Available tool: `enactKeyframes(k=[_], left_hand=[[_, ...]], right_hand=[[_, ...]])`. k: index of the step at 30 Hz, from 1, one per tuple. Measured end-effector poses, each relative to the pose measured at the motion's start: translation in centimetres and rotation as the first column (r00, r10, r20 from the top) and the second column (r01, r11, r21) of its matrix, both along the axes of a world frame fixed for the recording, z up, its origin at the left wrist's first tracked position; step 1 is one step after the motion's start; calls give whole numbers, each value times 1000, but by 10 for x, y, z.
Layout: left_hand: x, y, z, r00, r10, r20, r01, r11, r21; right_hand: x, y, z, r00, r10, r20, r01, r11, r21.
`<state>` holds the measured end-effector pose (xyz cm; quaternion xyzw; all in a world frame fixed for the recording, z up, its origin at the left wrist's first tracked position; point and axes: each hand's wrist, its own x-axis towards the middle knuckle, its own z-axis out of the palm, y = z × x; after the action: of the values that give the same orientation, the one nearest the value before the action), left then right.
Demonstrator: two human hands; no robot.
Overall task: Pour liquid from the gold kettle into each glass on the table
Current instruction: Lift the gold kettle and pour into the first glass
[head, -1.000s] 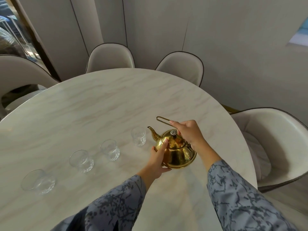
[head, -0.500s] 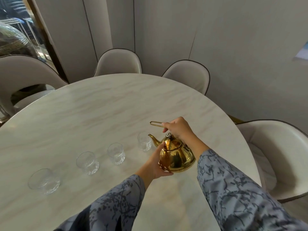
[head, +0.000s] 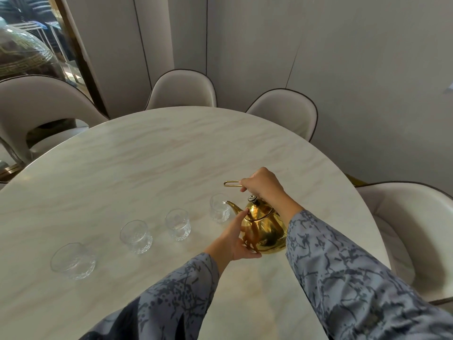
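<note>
The gold kettle [head: 263,228] is near the tabletop [head: 137,163] edge closest to the person, tipped so its spout [head: 231,206] reaches the rim of the nearest glass [head: 220,211]. The right hand [head: 262,184] is closed around the thin wire handle [head: 231,183] above the kettle's lid, taking the weight. The left hand [head: 236,238] is pressed flat against the kettle's side, fingers spread and thumb under the belly, steadying it, not gripping.

The step in hand looks like the first pour. To do it well, the spout tip should sit over the middle of the glass, not its near rim, and the tilt should come slowly from the right hand while the left hand guides the angle from the kettle's side. The lid knob [head: 252,198] sits just below the right hand; a steep tilt might let the lid slide, so a gentle angle is safer. Whether liquid is flowing yet is too small to tell.

Counting: one kettle; four glasses in a row running left from the kettle: the nearest glass at the spout, a second glass [head: 178,224], a third glass [head: 136,236] and the farthest glass [head: 73,260]. All four look clear; I cannot tell if any holds liquid. Five chairs show around the tabletop beyond the kettle.
</note>
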<state>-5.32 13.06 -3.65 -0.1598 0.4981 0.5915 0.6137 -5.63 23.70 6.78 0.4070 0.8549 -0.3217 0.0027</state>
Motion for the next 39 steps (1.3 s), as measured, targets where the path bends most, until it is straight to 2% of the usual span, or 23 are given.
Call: enactKeyframes(k=[8,39], left_hand=[[0,5,4,999,19,30,-20,999,44],[9,11,31,995,-11,95,-5,987,162]], right_hand=[[-6,-2,11,998,20,64,-25,998,65],[2,-10,59,992,78,95,-92,983,157]])
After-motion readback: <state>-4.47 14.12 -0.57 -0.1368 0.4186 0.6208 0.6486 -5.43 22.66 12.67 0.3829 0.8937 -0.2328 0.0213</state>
